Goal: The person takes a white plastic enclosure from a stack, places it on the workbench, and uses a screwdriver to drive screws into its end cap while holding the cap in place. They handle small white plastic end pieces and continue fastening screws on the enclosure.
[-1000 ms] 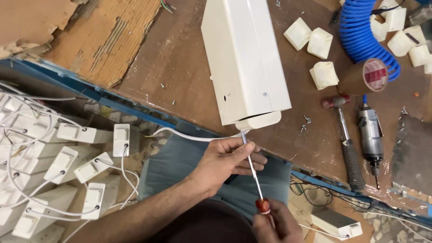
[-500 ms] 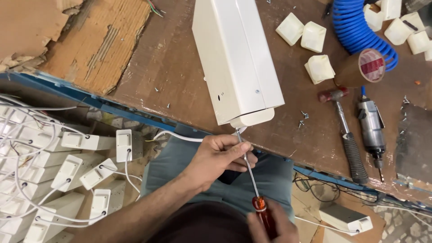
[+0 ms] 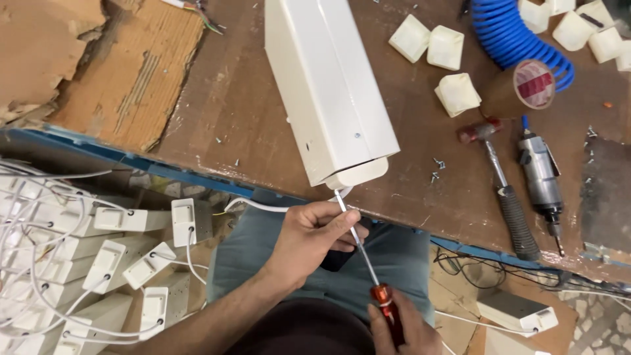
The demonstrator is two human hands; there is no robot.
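We hold the red-handled screwdriver (image 3: 365,263) in our right hand (image 3: 402,332), fist closed on the handle, its shaft slanting up to the near end of the white housing (image 3: 328,85) on the surface (image 3: 243,125), our left hand (image 3: 315,236) pinching that shaft just below the housing.

One head-worn camera looks steeply down, close over the workbench (image 3: 250,131) edge, perhaps slightly tilted.

Left hand (image 3: 314,236) palm down, fingers curled, thumb and forefinger pinched together, bare forearm angling up from lower left, right hand (image 3: 401,332) low at frame edge, fist closed, knuckles up
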